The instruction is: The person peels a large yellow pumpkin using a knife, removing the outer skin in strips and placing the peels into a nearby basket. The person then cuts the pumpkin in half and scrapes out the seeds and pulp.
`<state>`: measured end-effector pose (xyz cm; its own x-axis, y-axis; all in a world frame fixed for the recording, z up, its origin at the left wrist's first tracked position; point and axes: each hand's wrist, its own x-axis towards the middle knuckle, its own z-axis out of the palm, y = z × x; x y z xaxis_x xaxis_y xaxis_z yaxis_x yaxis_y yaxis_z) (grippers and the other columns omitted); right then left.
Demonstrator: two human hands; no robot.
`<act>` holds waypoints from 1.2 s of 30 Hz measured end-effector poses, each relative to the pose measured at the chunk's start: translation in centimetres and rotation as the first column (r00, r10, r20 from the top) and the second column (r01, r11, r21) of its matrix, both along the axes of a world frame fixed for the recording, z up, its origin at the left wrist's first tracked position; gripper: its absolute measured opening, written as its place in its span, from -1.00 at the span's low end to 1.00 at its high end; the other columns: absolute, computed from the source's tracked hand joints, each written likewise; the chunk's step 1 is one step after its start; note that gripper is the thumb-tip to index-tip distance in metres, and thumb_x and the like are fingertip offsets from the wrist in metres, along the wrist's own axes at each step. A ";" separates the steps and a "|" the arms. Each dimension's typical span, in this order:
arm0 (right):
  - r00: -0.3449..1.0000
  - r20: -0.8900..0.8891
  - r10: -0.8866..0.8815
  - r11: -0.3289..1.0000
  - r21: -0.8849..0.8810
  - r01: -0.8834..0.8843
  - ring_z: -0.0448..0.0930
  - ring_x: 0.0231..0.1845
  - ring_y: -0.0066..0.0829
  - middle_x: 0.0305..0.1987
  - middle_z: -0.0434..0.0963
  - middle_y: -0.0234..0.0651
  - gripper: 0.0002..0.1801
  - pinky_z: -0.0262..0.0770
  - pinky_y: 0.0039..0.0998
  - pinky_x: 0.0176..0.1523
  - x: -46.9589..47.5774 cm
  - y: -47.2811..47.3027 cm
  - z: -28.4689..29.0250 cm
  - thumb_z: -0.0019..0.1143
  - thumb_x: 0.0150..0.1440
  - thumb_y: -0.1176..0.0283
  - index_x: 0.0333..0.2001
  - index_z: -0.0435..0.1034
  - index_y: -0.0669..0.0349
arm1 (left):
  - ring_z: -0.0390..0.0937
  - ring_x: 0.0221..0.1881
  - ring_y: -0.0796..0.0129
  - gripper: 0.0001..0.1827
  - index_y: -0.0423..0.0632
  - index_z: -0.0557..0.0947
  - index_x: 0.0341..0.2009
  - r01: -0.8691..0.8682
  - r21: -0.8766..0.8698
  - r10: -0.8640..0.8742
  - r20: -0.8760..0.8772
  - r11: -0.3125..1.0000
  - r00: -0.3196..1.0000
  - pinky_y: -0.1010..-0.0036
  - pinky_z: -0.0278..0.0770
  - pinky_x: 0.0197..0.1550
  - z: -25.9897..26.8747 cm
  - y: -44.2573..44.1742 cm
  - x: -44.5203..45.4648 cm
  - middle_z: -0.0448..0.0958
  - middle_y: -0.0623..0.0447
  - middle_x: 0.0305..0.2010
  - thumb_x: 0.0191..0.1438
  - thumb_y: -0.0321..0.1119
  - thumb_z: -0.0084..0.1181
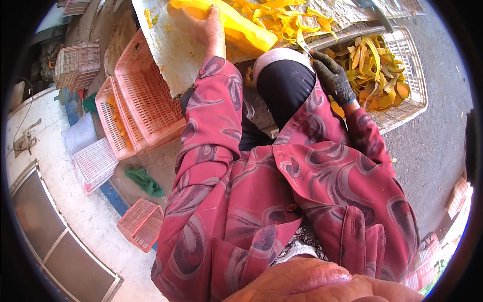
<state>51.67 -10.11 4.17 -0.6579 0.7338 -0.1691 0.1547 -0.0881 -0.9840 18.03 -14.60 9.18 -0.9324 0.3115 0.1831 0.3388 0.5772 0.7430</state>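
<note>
A long peeled orange-yellow piece of produce, perhaps a pumpkin (pixel 241 28), lies on the covered work surface (pixel 166 60) at the top of the view. My bare left hand (pixel 207 30) rests on it, the thumb along its near side; the fingertips are partly hidden. My right hand (pixel 334 75), in a dark knit glove, is closed on the handle of a peeler (pixel 303 46), its metal end by the near end of the piece. Curled yellow peelings (pixel 279 17) are heaped beyond the piece.
A white plastic basket (pixel 415 75) full of peelings stands to the right. Pink plastic crates (pixel 151 90) stand at left, one with orange pieces inside. A cleaver-like tool (pixel 383 17) lies at the top right. Green netting (pixel 143 180) lies on the floor.
</note>
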 end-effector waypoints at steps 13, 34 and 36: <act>0.955 0.149 0.257 0.933 0.218 -0.285 0.61 0.02 -0.43 0.05 0.63 -0.17 -0.64 0.50 -0.45 0.12 -4.7 2.9 0.6 -0.02 0.36 0.35 0.15 0.46 0.27 | -0.09 0.53 -0.24 0.06 0.04 0.06 0.49 0.022 -0.057 -0.029 -0.134 0.998 0.991 0.10 0.02 0.48 -2.3 1.4 -1.9 -0.12 -0.40 0.53 0.02 0.10 0.30; 0.966 0.100 0.239 0.891 0.372 -0.259 0.55 0.15 -0.27 0.16 0.54 -0.13 -0.68 0.48 -0.37 0.20 -2.8 3.7 -2.0 0.02 0.31 0.47 0.14 0.43 0.21 | 0.12 0.44 -0.07 0.00 -0.10 -0.05 0.48 0.081 0.545 -0.161 0.100 0.834 0.982 0.16 0.14 0.46 -4.3 -1.7 -1.2 -0.03 -0.27 0.48 0.11 -0.21 0.26; 0.965 0.050 0.259 0.907 0.332 -0.261 0.54 0.16 -0.36 0.16 0.55 -0.17 -0.64 0.43 -0.43 0.24 -3.3 4.0 -2.4 0.00 0.34 0.43 0.19 0.41 0.27 | 0.16 0.42 -0.09 0.00 -0.15 -0.04 0.48 0.073 0.540 -0.151 0.101 0.838 0.983 0.16 0.18 0.44 -3.4 -1.2 -0.8 -0.01 -0.30 0.47 0.10 -0.20 0.26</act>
<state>48.39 -6.12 1.79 -0.8327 0.5513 0.0512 0.1322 0.2877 -0.9485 17.28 -15.78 5.77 -0.9245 0.3064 0.2267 0.2515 0.0435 0.9669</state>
